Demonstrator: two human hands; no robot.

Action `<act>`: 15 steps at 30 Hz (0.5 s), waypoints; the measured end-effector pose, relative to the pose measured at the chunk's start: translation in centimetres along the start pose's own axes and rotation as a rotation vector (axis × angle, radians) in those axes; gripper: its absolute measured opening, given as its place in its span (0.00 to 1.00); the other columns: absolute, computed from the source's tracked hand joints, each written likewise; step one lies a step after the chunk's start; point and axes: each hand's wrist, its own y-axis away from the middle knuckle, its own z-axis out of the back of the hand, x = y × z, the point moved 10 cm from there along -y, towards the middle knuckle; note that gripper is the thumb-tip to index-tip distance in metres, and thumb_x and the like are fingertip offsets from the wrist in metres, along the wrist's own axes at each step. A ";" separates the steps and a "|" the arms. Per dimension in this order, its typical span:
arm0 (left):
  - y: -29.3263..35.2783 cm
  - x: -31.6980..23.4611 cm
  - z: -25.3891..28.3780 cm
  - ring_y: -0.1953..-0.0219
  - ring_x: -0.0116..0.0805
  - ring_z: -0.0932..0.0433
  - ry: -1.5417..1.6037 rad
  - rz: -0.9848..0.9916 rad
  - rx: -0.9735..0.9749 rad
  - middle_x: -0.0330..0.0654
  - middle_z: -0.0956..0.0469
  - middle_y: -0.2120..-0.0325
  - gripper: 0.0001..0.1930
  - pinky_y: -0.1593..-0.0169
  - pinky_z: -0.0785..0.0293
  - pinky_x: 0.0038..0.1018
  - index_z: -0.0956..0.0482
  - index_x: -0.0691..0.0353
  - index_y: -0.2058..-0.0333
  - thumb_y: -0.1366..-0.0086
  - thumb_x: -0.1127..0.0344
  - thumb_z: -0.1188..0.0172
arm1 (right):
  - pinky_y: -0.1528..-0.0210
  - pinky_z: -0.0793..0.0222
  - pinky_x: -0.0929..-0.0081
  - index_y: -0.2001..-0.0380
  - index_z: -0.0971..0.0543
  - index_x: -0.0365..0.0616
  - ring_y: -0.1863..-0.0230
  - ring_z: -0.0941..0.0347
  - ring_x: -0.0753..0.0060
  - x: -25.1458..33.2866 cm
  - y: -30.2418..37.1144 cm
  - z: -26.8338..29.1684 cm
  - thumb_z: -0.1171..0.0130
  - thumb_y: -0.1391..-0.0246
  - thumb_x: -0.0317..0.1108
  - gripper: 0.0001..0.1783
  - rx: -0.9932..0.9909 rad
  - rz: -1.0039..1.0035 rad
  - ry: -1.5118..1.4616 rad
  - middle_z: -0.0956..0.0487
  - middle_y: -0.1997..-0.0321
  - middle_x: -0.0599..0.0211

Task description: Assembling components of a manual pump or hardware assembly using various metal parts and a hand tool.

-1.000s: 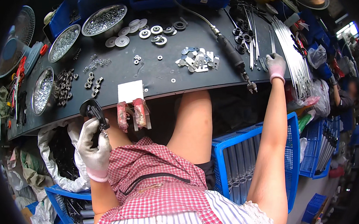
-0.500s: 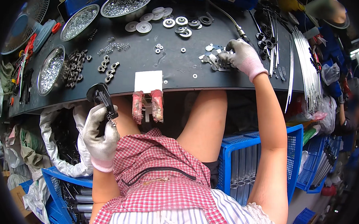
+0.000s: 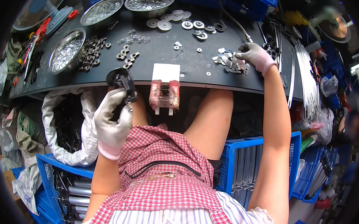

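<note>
My left hand (image 3: 113, 122), in a white glove with a pink cuff, is raised in front of the table's near edge. Its fingers are closed round a black plastic part (image 3: 124, 83) with a round flange and a small coil spring at its lower end. My right hand (image 3: 257, 57), gloved alike, is over the right side of a pile of small flat metal plates (image 3: 230, 62). Its fingers are drawn together and point left; whatever lies between them is hidden. Near the table edge between my hands is a white block fixture (image 3: 166, 71) with red-wrapped prongs.
Metal bowls (image 3: 67, 51) of small parts stand at the left and back. Dark nuts (image 3: 94, 52), springs (image 3: 134, 37) and washers (image 3: 164, 25) lie on the table. Long metal rods (image 3: 309, 84) lie at the right; an air hose (image 3: 236, 22) hangs behind my right hand. Blue crates (image 3: 224, 167) flank my legs.
The whole view has shifted, so the table appears farther right and slightly higher. My left hand still holds the black part; my right hand stays by the plates, its fingertips less deep among them.
</note>
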 end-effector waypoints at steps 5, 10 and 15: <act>-2.5 -1.1 -0.6 0.86 0.13 0.35 0.140 0.021 -0.005 0.35 0.25 0.74 0.12 0.83 0.40 0.13 0.23 0.69 0.59 0.40 0.80 0.52 | 0.72 0.40 0.88 0.67 0.22 0.35 0.74 0.36 0.85 15.1 12.7 0.1 0.38 0.48 0.29 0.08 -0.226 0.681 -0.864 0.26 0.66 0.72; -3.1 -1.4 -0.8 0.85 0.11 0.34 0.274 0.068 -0.077 0.34 0.24 0.77 0.10 0.83 0.41 0.13 0.23 0.69 0.60 0.39 0.80 0.49 | 0.71 0.32 0.81 0.71 0.20 0.35 0.75 0.27 0.75 19.2 21.5 -8.6 0.29 0.56 0.36 0.16 -0.466 0.832 -1.063 0.22 0.76 0.65; -3.1 -1.1 -1.3 0.82 0.13 0.31 0.500 0.128 -0.094 0.38 0.20 0.71 0.09 0.82 0.38 0.12 0.23 0.69 0.60 0.39 0.79 0.47 | 0.65 0.22 0.73 0.64 0.26 0.34 0.69 0.21 0.68 19.7 19.9 -13.9 0.34 0.49 0.42 0.21 -0.236 0.733 -1.263 0.20 0.70 0.57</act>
